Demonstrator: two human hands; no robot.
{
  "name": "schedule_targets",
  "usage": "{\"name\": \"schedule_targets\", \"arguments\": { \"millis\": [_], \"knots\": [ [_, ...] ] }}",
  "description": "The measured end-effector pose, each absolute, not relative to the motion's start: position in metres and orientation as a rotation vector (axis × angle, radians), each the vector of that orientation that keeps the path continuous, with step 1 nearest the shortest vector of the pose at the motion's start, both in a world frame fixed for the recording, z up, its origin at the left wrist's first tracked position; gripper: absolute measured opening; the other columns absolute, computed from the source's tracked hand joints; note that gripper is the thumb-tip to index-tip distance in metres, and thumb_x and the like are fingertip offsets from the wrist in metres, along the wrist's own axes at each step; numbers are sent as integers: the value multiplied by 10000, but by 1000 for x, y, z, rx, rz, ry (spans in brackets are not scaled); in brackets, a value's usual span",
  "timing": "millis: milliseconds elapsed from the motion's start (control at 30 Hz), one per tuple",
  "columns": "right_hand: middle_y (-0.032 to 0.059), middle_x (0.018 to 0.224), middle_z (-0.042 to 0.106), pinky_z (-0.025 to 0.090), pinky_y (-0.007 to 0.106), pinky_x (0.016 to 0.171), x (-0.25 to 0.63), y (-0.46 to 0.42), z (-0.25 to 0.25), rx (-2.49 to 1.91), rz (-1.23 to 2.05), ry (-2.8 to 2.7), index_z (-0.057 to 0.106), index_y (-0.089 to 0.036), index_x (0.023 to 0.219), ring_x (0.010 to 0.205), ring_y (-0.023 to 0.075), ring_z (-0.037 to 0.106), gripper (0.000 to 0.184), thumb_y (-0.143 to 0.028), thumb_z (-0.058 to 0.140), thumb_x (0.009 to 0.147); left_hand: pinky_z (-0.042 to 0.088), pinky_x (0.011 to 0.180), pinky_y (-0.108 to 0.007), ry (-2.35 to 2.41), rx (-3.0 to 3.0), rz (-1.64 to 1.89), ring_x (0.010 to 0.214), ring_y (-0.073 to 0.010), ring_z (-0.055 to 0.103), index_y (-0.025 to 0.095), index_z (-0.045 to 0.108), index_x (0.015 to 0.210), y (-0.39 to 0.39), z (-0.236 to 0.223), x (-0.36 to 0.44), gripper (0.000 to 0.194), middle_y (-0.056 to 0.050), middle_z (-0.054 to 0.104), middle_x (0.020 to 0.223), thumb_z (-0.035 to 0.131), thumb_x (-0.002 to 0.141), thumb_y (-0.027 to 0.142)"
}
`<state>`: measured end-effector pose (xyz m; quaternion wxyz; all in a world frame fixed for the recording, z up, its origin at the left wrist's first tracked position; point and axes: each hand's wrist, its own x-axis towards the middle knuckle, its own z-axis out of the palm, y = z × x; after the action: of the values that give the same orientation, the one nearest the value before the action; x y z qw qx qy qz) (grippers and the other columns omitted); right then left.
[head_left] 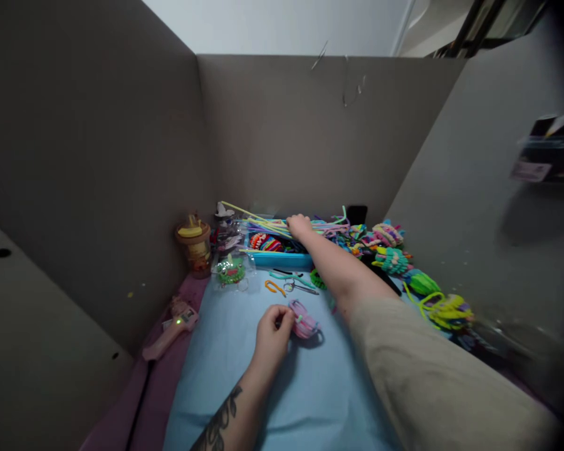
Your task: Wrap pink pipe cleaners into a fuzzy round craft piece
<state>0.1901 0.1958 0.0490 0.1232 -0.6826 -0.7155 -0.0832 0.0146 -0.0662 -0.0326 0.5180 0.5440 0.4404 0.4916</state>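
Low in the middle of the head view, my left hand [275,329] pinches the left edge of a small pink and lilac bundle of wound pipe cleaners [304,321], held just over the blue cloth. My right arm stretches forward to a blue tray [282,260] at the back. There my right hand [299,225] curls its fingers down onto long pastel pipe cleaners [267,223]; the fingertips are partly hidden. Between tray and bundle lie scissors [303,287], a bent orange pipe cleaner [275,287] and a teal tool or strip [291,277].
A glue gun [173,329] with a lit green light lies at left, its cord running forward. Behind it stands a brown cup [193,247]. A bagged green piece [232,270] sits beside the tray. Colourful fuzzy pieces [391,260] line the right. Grey panels [310,138] enclose the table.
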Motion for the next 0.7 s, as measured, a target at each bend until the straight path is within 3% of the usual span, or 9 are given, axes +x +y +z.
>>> {"name": "schedule_targets", "arguments": {
  "millis": [267,433,500,600,700],
  "knots": [
    [181,1149,609,420,338,813,197,185,85,-1883,-442,-2237,581,-154,1151,977,238,607,315,-133,358,929,413,587,-272,1070,1342,1200,624,-170,536,209,626,675,-69,-30,12,225,-36,582,639,613,759,418],
    [167,1188,575,404,341,823,221,156,118,-1868,-536,-2275,566,-164,1153,1039,250,567,302,-125,397,905,431,576,-263,1056,1218,1284,610,-160,558,199,606,725,-59,-36,5,289,-17,595,639,603,763,485],
    [172,1183,571,408,344,805,238,137,127,-1887,-628,-2214,566,-148,1141,1022,256,566,281,-149,420,900,465,631,-281,1091,1179,1398,717,-190,614,196,609,733,-54,-39,3,286,-38,635,710,607,765,481],
    [170,1130,594,421,337,768,268,102,133,-1961,-672,-2029,592,-129,1073,965,256,582,236,-166,487,864,470,834,-308,1073,1169,1467,1085,-242,580,192,618,705,-48,-40,2,256,-83,668,1034,654,744,443],
    [182,1088,614,435,345,751,286,62,131,-1999,-619,-1873,595,-108,1045,921,255,601,226,-124,480,851,455,899,-313,988,1157,1475,1130,-231,574,187,613,712,-45,-39,3,254,-77,685,1045,645,757,435]
  ]
}}
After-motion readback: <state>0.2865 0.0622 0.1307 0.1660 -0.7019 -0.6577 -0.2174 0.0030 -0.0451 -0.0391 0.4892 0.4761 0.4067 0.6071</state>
